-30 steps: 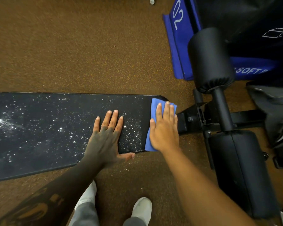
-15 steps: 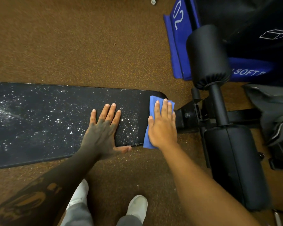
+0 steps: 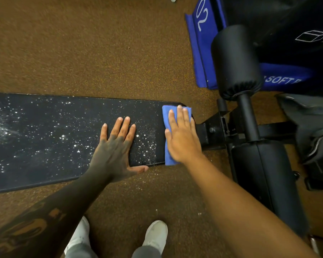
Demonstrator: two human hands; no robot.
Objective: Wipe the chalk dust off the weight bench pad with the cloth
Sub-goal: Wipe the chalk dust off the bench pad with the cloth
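The right hand point(image 3: 182, 135) lies flat, palm down and fingers straight and together, on the blue cloth point(image 3: 167, 157), pinning it to the right end of the black pad point(image 3: 45, 146); nothing is clenched, the palm alone presses the cloth down. The cloth looks folded into a strip that spans the pad's width, its near end hanging just over the near edge, probably so one pass can sweep the full width. The left hand point(image 3: 113, 151) rests beside it, also flat with fingers spread and thumb over the near edge, holding nothing; it likely steadies the pad and braces the person leaning over it. White chalk point(image 3: 63, 135) speckles nearly all the pad to the left of the cloth, thickest at far left, so wiping has barely begun. Both forearms reach down and forward from the bottom of the view, wrists nearly straight. Some dust lies on the brown floor point(image 3: 101, 53) below the pad's near edge.
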